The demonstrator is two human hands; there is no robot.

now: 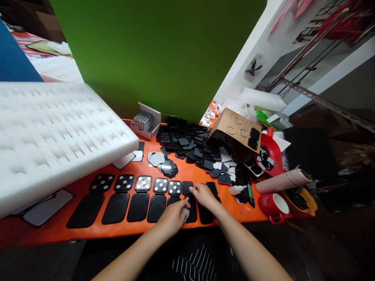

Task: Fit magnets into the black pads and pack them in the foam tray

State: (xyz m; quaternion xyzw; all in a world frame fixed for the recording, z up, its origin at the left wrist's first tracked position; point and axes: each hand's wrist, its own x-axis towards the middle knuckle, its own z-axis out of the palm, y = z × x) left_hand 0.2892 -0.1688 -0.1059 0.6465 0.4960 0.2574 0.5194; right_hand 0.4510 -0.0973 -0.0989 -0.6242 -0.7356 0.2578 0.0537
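Observation:
My left hand [172, 216] is closed over the near edge of the row, with a light grey thin piece [186, 214] showing between its fingers. My right hand [204, 196] reaches in with thumb and forefinger close together at the edge of a plain black square flap [187, 187]; anything between those fingertips is too small to make out. Hinged black pads lie in a row along the table. Several of their upper flaps [143, 183] carry round white dots, and their lower panels [137, 207] are plain black. The pads under my hands are partly hidden.
Loose black pads [187, 142] are heaped behind the row, near grey metal-looking plates [158, 158]. A small box [146, 123], white foam block [58, 136], cardboard box [234, 130], dropper bottle [236, 189] and red mug [272, 207] surround the orange tabletop [117, 234].

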